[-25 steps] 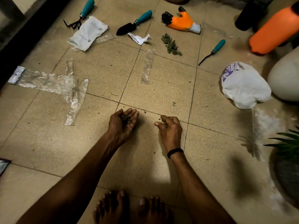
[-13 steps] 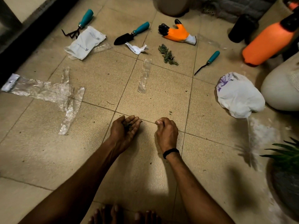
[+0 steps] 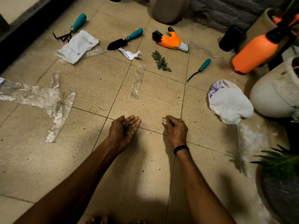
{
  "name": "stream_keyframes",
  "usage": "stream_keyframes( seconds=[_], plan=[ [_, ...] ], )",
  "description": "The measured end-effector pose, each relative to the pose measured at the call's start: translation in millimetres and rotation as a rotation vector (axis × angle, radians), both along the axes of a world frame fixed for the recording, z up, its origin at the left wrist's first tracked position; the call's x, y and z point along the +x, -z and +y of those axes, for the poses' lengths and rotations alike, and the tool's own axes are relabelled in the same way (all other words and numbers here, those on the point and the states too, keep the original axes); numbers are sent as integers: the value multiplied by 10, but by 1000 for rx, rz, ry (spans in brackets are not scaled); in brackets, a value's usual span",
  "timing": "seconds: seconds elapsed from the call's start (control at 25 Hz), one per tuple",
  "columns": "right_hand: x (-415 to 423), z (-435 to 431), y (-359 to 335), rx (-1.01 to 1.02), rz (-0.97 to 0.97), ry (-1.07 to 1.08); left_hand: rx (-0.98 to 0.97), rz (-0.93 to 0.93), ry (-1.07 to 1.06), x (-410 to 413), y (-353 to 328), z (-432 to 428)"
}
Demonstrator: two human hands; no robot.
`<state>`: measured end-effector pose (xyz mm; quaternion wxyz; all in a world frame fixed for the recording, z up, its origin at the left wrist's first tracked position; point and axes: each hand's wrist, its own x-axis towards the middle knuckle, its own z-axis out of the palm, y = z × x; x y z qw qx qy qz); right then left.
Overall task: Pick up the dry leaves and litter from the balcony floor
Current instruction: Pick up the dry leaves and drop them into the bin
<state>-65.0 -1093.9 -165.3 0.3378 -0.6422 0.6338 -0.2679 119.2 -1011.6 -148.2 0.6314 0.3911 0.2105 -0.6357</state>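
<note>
1. The left hand [image 3: 124, 129] is lying palm up, fingers loosely cupped and nearly straight, carrying a small heap of leaf crumbs [image 3: 127, 126]. Judgement: it is serving as the collecting tray, leaving the other hand free to pick.
2. The right hand [image 3: 175, 129] is hovering palm down near it, fingers curling toward the thumb as for a pinch. A speck is showing at the fingertips [image 3: 164, 122]; cannot tell whether it is gripped.
3. Larger litter is waiting toward the far edge of the floor [image 3: 90, 159]: a clump of dry leaves [image 3: 161, 62], a paper scrap [image 3: 130, 54] just beside the trowel [image 3: 125, 39], a white packet [image 3: 76, 47], one plastic strip [image 3: 136, 81] mid-floor, and crossed plastic sheets [image 3: 48, 97] reaching the left edge.
4. A white bag [image 3: 229, 102] is slumping near the right edge, probably the dump point for handfuls.
5. Surface: beige speckled tiles, fine flecks scattering everywhere, pale dust smearing beside the bag.
6. Room: a rake [image 3: 69, 32] and a glove [image 3: 169, 40] are lying along the far edge; an orange sprayer [image 3: 255, 52] and a pale pot [image 3: 271, 97] are crowding the right corner. Lighting is running dim.
</note>
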Motion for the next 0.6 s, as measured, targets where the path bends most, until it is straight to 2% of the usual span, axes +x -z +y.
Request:
stream_keyframes(
  seconds=[0.16, 0.36, 0.52, 0.6],
  plan=[
    [-2, -57, 64, 3, -64, -13, 26, 7, 4, 24, 71, 39],
    [103, -104, 247, -120, 1, -9, 36, -5, 7, 47, 100, 32],
    [172, -99, 351, -276, 280, -43, 39, 6, -7, 74, 104, 22],
    [209, -168, 291, -201, 333, 2, 41, -3, -9, 80, 61, 37]
  ],
)
